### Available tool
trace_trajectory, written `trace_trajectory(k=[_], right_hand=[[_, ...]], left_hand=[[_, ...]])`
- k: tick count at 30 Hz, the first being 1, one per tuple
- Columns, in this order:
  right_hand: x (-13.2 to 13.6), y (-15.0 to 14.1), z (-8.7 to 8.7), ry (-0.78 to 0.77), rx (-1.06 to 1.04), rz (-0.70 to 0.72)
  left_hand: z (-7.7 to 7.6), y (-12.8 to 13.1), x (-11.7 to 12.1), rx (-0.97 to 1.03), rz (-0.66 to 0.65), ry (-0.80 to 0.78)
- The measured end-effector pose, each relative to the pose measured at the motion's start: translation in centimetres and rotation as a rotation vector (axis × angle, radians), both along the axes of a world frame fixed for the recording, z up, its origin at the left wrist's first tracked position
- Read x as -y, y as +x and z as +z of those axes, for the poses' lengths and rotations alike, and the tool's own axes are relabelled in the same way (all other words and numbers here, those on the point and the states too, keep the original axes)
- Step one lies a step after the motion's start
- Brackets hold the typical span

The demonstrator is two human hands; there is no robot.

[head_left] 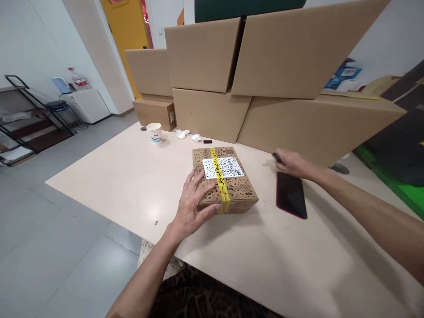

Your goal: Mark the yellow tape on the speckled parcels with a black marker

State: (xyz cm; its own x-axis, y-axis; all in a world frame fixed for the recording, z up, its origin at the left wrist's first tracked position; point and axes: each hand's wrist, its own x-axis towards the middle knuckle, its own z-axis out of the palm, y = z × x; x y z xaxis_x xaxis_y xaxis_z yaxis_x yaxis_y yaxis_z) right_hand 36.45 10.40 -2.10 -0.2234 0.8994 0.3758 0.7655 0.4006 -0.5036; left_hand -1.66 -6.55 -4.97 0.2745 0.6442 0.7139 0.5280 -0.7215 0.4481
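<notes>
I look through a single head-worn camera, facing forward and down across the table [115, 176], with the left hand [194, 205] and right hand [291, 163] close and the stacked boxes [203, 57] farther back.

1. Carton [237, 187]: brown, black-flecked, shut, yellow tape across its white label; flat, centre of the frame.
2. Small dark object [277, 157]: partly hidden, tilted, raised, right of centre.

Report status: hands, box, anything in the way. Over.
Left hand spread on taped box. Right hand gripping small dark object. Phone lies right of box, not touching.
</notes>
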Motion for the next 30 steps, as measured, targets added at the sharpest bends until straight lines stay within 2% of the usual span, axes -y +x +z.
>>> trace_trajectory(k=[1, 3, 5, 7, 8, 11, 14, 16, 19, 24, 30], right_hand=[[0.9, -0.8, 0.6, 0.003, -0.049, -0.024], [3.5, -2.8, 1.9, -0.019, -0.462, -0.07], [6.6, -5.3, 3.2, 0.013, -0.822, -0.031], [9.7, -7.6, 4.3, -0.039, -1.045, 0.009], [11.0, -8.6, 4.7, -0.064, -1.091, 0.03], [13.6, -10.6, 5.3, -0.239, -1.128, 0.156], [14.3, -11.7, 5.4, -0.357, -1.141, 0.251], [14.2, -12.3, 5.2, -0.378, -1.142, 0.283], [14.1, -12.9, 4.4, -0.373, -1.097, 0.303], [14.0, -13.1, 3.5, -0.381, -0.879, 0.234], [14.4, -14.2, 5.2, -0.116, -0.627, 0.136]], left_hand=[[0.0, 0.1, 0.0, 0.005, -0.004, 0.009], [-0.1, 0.2, -0.1, 0.014, -0.008, 0.018], [-0.1, 0.2, 0.0, 0.019, -0.009, 0.025], [0.0, 0.2, 0.0, 0.02, -0.008, 0.03], [0.0, 0.2, 0.1, 0.018, -0.009, 0.033], [0.2, 0.2, 0.1, 0.009, -0.01, 0.035], [0.2, 0.2, 0.2, 0.01, -0.011, 0.032], [0.3, 0.2, 0.2, 0.009, -0.013, 0.035], [0.3, 0.1, 0.2, 0.002, -0.005, 0.039], [0.3, 0.1, 0.2, 0.002, -0.011, 0.054], [0.5, 0.2, 0.3, -0.015, 0.0, 0.054]])
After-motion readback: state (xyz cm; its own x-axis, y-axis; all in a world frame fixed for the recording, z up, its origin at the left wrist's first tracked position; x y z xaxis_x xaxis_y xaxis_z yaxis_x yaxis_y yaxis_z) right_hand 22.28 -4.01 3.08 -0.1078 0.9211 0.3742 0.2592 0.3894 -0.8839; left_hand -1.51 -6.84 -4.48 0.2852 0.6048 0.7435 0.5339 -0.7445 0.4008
